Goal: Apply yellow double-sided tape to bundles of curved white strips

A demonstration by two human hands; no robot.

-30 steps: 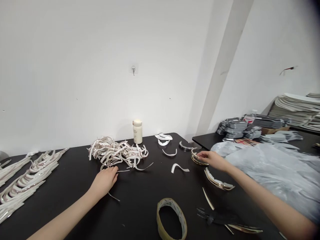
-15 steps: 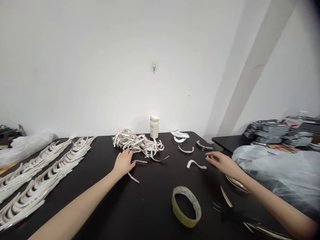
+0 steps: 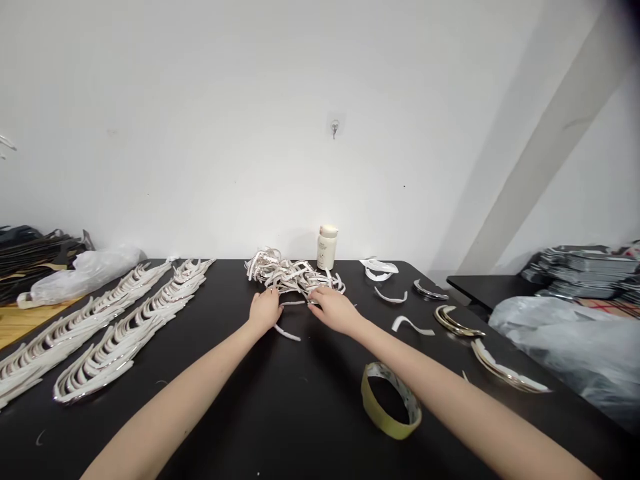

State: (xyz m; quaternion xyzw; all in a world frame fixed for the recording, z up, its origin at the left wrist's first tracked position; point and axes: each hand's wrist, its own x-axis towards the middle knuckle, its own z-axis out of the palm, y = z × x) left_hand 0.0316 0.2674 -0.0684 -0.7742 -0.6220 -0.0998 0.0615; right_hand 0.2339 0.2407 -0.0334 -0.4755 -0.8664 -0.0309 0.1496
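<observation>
My left hand [image 3: 265, 311] is closed around a thin, curved whitish strip [image 3: 289, 334], whose ends stick out to the right of the fingers. Just beyond it lies a tangled pile of similar curved strips [image 3: 280, 270], whitish with shiny edges. My right hand [image 3: 332, 309] reaches to the near right edge of this pile. Its thumb and fingers come together on a strip there, mostly hidden by the hand. A roll of yellowish tape [image 3: 390, 427] lies on the dark table below my right forearm.
Long overlapping rows of curved strips [image 3: 107, 353] run along the left. A cream bottle [image 3: 327, 248] stands behind the pile. Loose strips [image 3: 413, 326] and small stacks of strips [image 3: 505, 369] lie to the right. Clear plastic bags [image 3: 565, 340] and stacked dark pieces [image 3: 585, 270] sit farther right.
My right hand has moved left from the loose strips on the right to the pile. My left hand stays near the pile on its strip. The view has shifted slightly left.
</observation>
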